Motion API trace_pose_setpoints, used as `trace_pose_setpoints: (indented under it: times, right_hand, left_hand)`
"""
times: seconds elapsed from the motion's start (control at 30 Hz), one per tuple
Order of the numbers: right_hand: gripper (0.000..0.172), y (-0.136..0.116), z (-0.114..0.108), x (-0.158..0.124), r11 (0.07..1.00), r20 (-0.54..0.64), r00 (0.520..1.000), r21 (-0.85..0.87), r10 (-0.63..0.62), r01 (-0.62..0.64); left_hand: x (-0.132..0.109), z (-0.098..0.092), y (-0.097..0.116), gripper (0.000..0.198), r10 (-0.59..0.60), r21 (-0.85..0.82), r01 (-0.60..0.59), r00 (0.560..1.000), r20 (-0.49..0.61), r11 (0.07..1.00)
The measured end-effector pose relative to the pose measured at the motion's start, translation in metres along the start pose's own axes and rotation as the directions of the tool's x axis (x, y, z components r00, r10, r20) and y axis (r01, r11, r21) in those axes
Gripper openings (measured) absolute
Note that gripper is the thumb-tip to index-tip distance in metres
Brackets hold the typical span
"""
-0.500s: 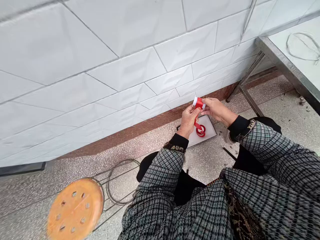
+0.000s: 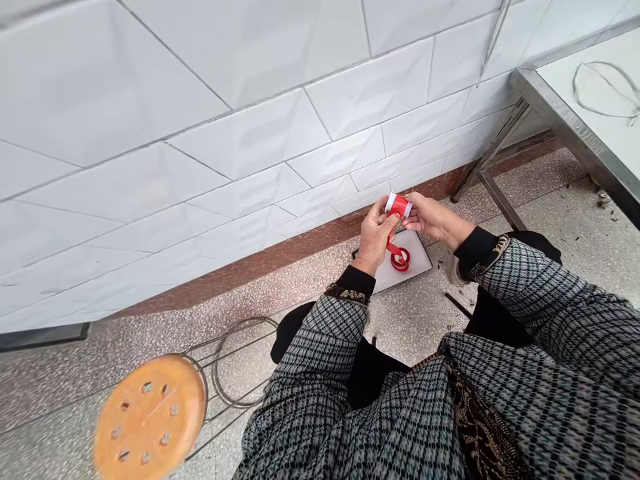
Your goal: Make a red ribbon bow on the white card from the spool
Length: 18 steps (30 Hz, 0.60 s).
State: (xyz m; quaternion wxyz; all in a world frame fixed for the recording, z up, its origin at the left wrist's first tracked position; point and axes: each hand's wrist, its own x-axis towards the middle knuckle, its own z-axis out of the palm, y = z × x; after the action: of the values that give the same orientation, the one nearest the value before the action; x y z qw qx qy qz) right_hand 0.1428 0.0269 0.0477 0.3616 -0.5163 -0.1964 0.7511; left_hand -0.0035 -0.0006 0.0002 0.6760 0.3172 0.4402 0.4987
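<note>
A small red spool of ribbon with white ends [image 2: 399, 205] is held up between both hands over the floor. My right hand [image 2: 433, 218] grips its right end with closed fingers. My left hand [image 2: 377, 235] pinches the loose red ribbon [image 2: 399, 256] just below the spool; the ribbon hangs down in curls. Under the hands a white square board [image 2: 418, 261] lies on the floor by the wall.
A white tiled wall [image 2: 250, 120] with a brown skirting runs behind. An orange round stool seat with holes [image 2: 149, 419] and wire rings [image 2: 240, 363] sit at lower left. A metal table [image 2: 585, 113] with a wire loop on it stands at right.
Both hands and the spool have shifted slightly up in the picture; the grip looks the same.
</note>
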Motion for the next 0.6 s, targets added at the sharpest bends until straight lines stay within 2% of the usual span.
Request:
trace_pose_setpoints:
  times: [0.17, 0.43, 0.6]
  right_hand:
    - [0.030, 0.001, 0.000, 0.002, 1.000, -0.015, 1.000, 0.009, 0.018, -0.018]
    - [0.030, 0.001, 0.005, -0.004, 0.989, 0.026, 0.994, 0.095, 0.110, -0.112]
    - [0.033, 0.000, 0.002, -0.004, 0.966, 0.149, 0.967, 0.130, 0.205, -0.225]
  left_hand:
    - [0.001, -0.002, -0.001, 0.068, 0.012, -0.007, -0.012, 1.000, 0.008, 1.000]
    - [0.009, -0.008, -0.006, 0.064, -0.048, -0.095, 0.064, 0.986, 0.163, 0.993]
    - [0.008, -0.009, -0.007, 0.060, -0.097, -0.147, 0.123, 0.980, 0.173, 0.981]
